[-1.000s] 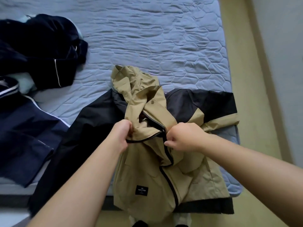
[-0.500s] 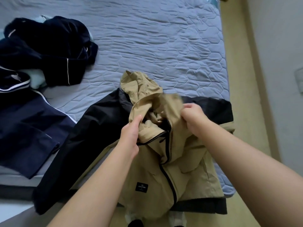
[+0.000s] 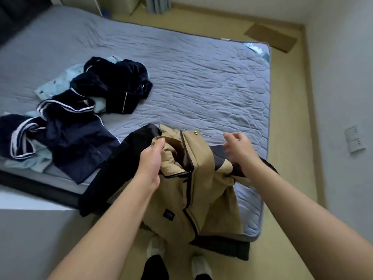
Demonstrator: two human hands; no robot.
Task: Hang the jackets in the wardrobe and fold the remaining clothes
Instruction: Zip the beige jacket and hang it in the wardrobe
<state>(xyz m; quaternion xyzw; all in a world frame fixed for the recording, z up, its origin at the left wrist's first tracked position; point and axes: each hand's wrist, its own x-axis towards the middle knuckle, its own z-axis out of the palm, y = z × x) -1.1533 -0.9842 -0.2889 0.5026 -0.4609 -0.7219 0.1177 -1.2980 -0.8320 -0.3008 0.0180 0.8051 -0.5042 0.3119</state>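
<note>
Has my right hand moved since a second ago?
Yes. The right hand let go of the jacket and shifted toward the right edge of the mattress, now open.

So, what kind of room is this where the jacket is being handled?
Most likely a bedroom: a wide mattress with a quilted cover, loose navy and pale blue clothes lying on it, and a tan and black jacket gripped by the left hand.

Left grip pinching, right grip slack and splayed
</note>
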